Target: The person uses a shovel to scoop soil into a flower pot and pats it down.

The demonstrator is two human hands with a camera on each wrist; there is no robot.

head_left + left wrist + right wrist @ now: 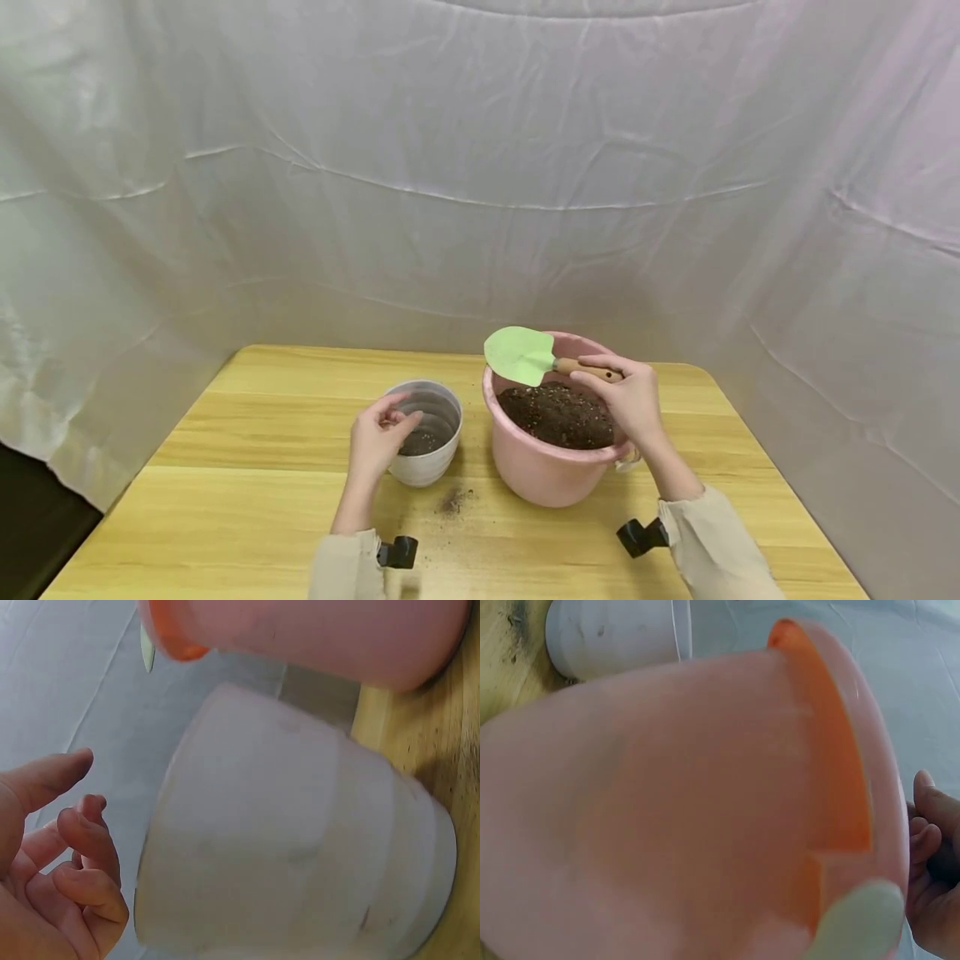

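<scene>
My right hand [633, 404] grips the wooden handle of a light green trowel [517, 354]. The trowel's blade hovers over the far rim of a pink bucket [540, 479] filled with dark soil [558, 414]. In the right wrist view the bucket [667, 810] fills the frame, with the blurred blade [862, 919] and my fingers [934, 870] at the right. My left hand [382, 433] hovers by the near rim of a white ribbed pot [431, 462] that has a little soil in it. Its fingers [82, 855] are loosely curled, hold nothing and stay just off the pot [300, 840].
Pot and bucket stand side by side on a light wooden table [262, 500]. A small patch of spilled soil [453, 500] lies in front of them. White cloth hangs behind and on both sides of the table.
</scene>
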